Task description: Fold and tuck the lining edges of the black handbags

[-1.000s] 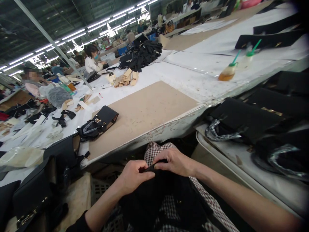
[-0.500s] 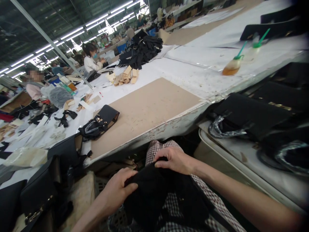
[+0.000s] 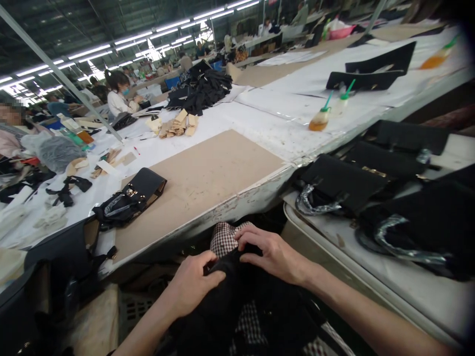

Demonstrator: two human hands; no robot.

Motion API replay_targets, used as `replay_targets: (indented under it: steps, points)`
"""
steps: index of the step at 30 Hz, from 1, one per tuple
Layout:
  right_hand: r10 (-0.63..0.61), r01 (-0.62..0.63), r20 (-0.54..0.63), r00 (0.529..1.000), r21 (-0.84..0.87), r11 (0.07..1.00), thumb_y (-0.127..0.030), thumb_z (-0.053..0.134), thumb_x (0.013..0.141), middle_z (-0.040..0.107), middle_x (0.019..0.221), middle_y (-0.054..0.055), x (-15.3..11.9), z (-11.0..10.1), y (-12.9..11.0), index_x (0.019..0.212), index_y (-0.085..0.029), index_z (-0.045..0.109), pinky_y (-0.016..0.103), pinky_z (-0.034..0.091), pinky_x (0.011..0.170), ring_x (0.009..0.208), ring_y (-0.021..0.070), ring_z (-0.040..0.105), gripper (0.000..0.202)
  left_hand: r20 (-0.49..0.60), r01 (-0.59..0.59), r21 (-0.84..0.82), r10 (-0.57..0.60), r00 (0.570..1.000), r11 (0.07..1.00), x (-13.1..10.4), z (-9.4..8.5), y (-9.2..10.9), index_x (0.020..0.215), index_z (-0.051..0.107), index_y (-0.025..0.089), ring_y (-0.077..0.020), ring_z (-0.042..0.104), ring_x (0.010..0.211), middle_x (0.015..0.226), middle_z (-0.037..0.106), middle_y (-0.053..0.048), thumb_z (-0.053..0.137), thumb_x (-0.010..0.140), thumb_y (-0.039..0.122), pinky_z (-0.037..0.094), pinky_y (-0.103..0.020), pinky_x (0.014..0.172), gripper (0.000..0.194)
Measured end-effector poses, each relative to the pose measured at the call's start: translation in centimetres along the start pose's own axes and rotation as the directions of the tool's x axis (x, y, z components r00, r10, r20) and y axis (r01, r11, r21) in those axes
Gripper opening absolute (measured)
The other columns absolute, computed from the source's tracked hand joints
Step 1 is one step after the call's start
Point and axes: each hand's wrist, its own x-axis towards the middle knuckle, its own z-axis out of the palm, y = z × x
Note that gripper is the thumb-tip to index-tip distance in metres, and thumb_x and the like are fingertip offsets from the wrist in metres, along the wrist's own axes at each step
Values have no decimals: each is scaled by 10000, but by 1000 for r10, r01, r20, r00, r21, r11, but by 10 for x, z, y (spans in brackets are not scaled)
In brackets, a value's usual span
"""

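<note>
A soft black bag (image 3: 211,316) lies across my lap over checked cloth (image 3: 252,321), its shape hard to make out in the dark. My left hand (image 3: 195,284) pinches its upper edge between thumb and fingers. Close by on the right, my right hand (image 3: 270,254) grips the same edge with bent fingers. A strap partly wrapped in clear plastic (image 3: 334,336) shows at the lower right of the lap. On the table ahead, a finished-looking black handbag (image 3: 143,190) with gold fittings rests on a tan board (image 3: 211,173).
More black handbags (image 3: 337,178) with plastic-wrapped handles fill a white surface at my right. Others (image 3: 59,252) stand at the left. Amber glue bottles (image 3: 319,120), wooden-coloured strips (image 3: 178,124) and a black material heap (image 3: 204,89) are on the long table. A co-worker (image 3: 118,94) sits beyond.
The view has swung to the right, so the table things appear further left. Both hands keep hold of the black bag and have come slightly closer together.
</note>
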Motion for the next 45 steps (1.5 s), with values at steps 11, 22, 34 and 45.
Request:
replay_targets:
  steps: [11,22,34,45]
  points:
    - [-61,56,100,993,56,997,-185,797,830,677,1051,-6,8,11,-3,766,-200,693,277,438,872,978,181,613,123,16,11,-42,-10,1000,999,6,8,-7,839,643,165,-129,434,652,714,547,36,626,846,328,291,-233,585,164]
    - [-48,12,170,984,209,978,-194,833,792,663,1156,-18,4,3,4,765,-212,720,286,394,956,1087,190,589,117,5,1,20,-2,1000,1000,11,5,-3,833,633,171,-132,454,697,729,545,47,646,812,265,291,-231,606,97]
    - [150,-151,-27,988,-34,988,-214,723,861,627,784,-32,4,13,3,747,-188,617,256,382,681,739,146,564,158,77,-9,-85,16,997,996,7,5,3,1000,703,155,-185,559,792,868,669,-8,606,844,302,401,-238,694,235]
    - [147,-147,-25,989,12,989,-260,697,909,622,782,-40,0,9,7,824,-196,633,248,378,682,747,142,565,124,177,24,-219,15,984,975,11,4,6,1039,714,140,-217,597,855,941,686,-35,636,842,372,452,-259,747,314]
